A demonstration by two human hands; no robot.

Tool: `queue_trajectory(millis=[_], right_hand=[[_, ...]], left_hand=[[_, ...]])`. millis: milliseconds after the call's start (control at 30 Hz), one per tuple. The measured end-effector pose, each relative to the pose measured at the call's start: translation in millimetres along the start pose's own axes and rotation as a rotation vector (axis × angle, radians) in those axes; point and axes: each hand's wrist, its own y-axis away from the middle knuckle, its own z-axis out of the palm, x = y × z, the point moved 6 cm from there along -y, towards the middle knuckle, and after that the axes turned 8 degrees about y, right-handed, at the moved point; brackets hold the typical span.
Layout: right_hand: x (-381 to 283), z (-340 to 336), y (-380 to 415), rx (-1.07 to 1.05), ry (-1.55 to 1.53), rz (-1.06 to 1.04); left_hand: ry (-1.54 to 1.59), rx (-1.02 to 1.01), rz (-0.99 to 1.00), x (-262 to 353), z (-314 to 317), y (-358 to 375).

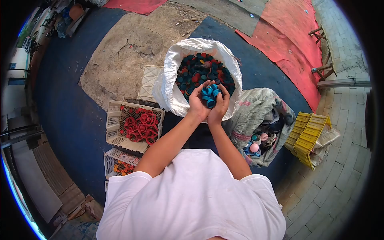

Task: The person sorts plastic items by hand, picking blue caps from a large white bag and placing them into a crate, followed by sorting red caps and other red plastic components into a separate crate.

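My left hand (197, 105) and my right hand (219, 109) are cupped together over the near rim of a white woven sack (171, 86). Between them lies a heap of blue bottle caps (211, 94), some showing their hollow undersides. Inside the sack, below and beyond my hands, is a mass of dark teal and red caps (200, 72). One yellowish piece stands out among them. My fingers curl around the blue caps from both sides, and the lower caps are hidden by my palms.
To the left, a pale crate (114, 120) holds red ring-like caps (140, 127); a lower crate (110, 162) holds orange and yellow ones. At right stand a grey sack (248, 110) of mixed items and yellow crates (306, 134). Blue and red sheets (280, 48) cover the ground.
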Motion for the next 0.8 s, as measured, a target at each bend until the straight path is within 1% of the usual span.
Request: queue_trajectory(millis=[67,133,167,267,367,433,533,567,600,633,667,700,733,767,800], right_hand=[[2,0,-3,0.041,-0.078,0.035],[1,0,-6,0.027,-0.091,0.083],[0,0,-8,0.02,-0.098,0.105],[6,6,-15,0.061,-0.502,0.27],[-8,12,-17,0.038,-0.706,0.392],[-8,13,-17,0.014,-0.701,0.396],[-25,19,-15,-0.066,-0.78,0.38],[-34,22,-14,-0.103,-0.821,0.371],[-40,24,-14,-0.174,-0.829,0.314],[-36,25,-15,-0.173,-0.793,0.323],[-27,27,-18,-0.174,-0.756,0.33],[-20,26,-19,-0.173,-0.717,0.339],[-21,28,-18,-0.16,-0.749,0.391],[-27,29,-18,-0.184,-0.762,0.365],[-35,30,-16,-0.21,-0.778,0.333]], left_hand=[[-0.036,0.013,0.042,0,5,5],[-0.104,0.021,0.096,2,10,10],[-0.087,-0.001,0.101,2,15,12],[-0.075,-0.063,0.114,2,30,18],[-0.116,-0.103,0.129,3,39,20],[-0.109,-0.097,0.148,6,40,21],[-0.377,-0.217,0.282,9,50,30],[-0.528,-0.265,0.33,11,55,34],[-0.679,-0.308,0.378,12,59,39],[-0.83,-0.353,0.426,12,65,43],[-0.815,-0.315,0.404,13,58,39],[-0.696,-0.259,0.419,16,51,34],[-0.574,-0.203,0.432,18,47,29],[-0.452,-0.156,0.446,21,46,22],[-0.386,-0.178,0.42,22,46,23]])
